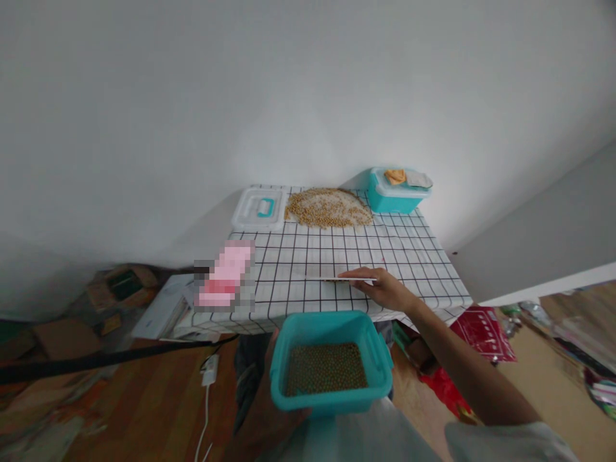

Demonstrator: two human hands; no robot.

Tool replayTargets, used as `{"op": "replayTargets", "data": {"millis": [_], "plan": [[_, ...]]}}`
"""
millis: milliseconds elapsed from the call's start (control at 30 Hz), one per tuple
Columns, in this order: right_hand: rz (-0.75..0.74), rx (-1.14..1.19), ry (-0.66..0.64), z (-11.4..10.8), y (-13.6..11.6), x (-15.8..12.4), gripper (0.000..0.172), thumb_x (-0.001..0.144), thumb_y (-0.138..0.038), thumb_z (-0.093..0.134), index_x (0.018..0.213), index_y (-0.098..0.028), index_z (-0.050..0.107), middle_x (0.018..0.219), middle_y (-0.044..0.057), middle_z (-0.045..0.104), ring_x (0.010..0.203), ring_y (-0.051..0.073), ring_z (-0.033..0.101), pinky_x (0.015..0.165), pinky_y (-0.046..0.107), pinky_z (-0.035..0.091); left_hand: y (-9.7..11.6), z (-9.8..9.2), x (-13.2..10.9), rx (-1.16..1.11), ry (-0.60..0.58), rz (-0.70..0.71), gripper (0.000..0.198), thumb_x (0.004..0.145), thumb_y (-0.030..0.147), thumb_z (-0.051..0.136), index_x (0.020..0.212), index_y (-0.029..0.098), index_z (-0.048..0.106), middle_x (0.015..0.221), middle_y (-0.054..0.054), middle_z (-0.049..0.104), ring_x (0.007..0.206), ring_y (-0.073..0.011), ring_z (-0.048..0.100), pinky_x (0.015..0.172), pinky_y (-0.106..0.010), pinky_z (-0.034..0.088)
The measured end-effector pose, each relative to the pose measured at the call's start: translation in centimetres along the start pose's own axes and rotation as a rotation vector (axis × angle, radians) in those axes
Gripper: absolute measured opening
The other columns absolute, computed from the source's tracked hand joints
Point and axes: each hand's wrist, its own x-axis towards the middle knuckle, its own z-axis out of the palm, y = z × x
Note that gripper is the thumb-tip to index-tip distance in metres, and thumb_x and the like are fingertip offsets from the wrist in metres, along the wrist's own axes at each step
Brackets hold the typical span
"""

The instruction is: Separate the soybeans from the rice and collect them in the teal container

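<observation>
My left hand (270, 391) grips a teal plastic box (330, 399) from below, at the table's near edge; the box is filled with small greenish beans (325, 367). My right hand (380, 287) reaches over the checked tablecloth (337, 253) and pinches a thin flat white card (337, 278), held level just above the cloth. A heap of yellow beans (328, 207) lies at the far side of the table.
A white lid with a teal handle (258, 208) lies at the far left. A second teal box (397, 190) holding cloths stands at the far right. A blurred pink object (224, 274) sits at the left edge. Clutter, boxes and a cable cover the floor.
</observation>
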Motion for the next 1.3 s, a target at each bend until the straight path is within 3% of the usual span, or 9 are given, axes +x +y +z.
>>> {"op": "replayTargets", "data": {"millis": [300, 600, 867, 1067, 1300], "plan": [[0.029, 0.039, -0.009, 0.3, -0.7, -0.3, 0.034, 0.099, -0.036, 0.053, 0.13, -0.031, 0.067, 0.125, 0.0, 0.071, 0.117, 0.02, 0.066, 0.105, 0.04, 0.05, -0.7, 0.0, 0.0, -0.002, -0.008, 0.017, 0.125, 0.066, 0.064, 0.079, 0.157, 0.028, 0.0, 0.154, -0.016, 0.037, 0.142, -0.0428, 0.038, 0.114, -0.06, 0.041], [0.074, 0.091, 0.012, 0.7, -0.8, -0.6, 0.032, 0.098, -0.039, 0.055, 0.125, -0.029, 0.07, 0.121, 0.001, 0.073, 0.112, 0.022, 0.068, 0.101, 0.04, 0.052, -0.4, -0.3, 0.1, 0.049, -0.02, 0.026, 0.122, 0.069, 0.054, 0.081, 0.157, 0.026, 0.001, 0.157, -0.016, 0.033, 0.147, -0.0411, 0.029, 0.119, -0.058, 0.034], [0.13, 0.125, 0.017, 0.8, -1.1, -0.5, 0.034, 0.097, -0.04, 0.056, 0.126, -0.027, 0.069, 0.121, 0.002, 0.073, 0.111, 0.022, 0.068, 0.101, 0.041, 0.051, -0.4, 0.0, 0.1, 0.042, 0.011, 0.045, 0.121, 0.069, 0.059, 0.079, 0.157, 0.025, 0.003, 0.156, -0.017, 0.035, 0.141, -0.0434, 0.04, 0.112, -0.055, 0.044], [0.146, 0.138, -0.003, 0.9, -1.0, -0.8, 0.036, 0.097, -0.041, 0.057, 0.127, -0.026, 0.069, 0.119, 0.003, 0.074, 0.109, 0.024, 0.069, 0.098, 0.04, 0.053, -1.0, -0.3, 0.0, 0.046, 0.008, 0.047, 0.122, 0.066, 0.052, 0.082, 0.157, 0.025, 0.006, 0.158, -0.017, 0.033, 0.141, -0.0421, 0.04, 0.116, -0.057, 0.04], [0.151, 0.159, -0.006, 1.1, -1.7, -1.0, 0.036, 0.097, -0.041, 0.056, 0.126, -0.024, 0.07, 0.117, 0.003, 0.075, 0.104, 0.024, 0.071, 0.093, 0.039, 0.056, -0.6, -0.1, 0.1, 0.034, -0.002, 0.058, 0.125, 0.067, 0.051, 0.083, 0.158, 0.025, 0.0, 0.156, -0.018, 0.035, 0.139, -0.042, 0.044, 0.112, -0.058, 0.043]]}}
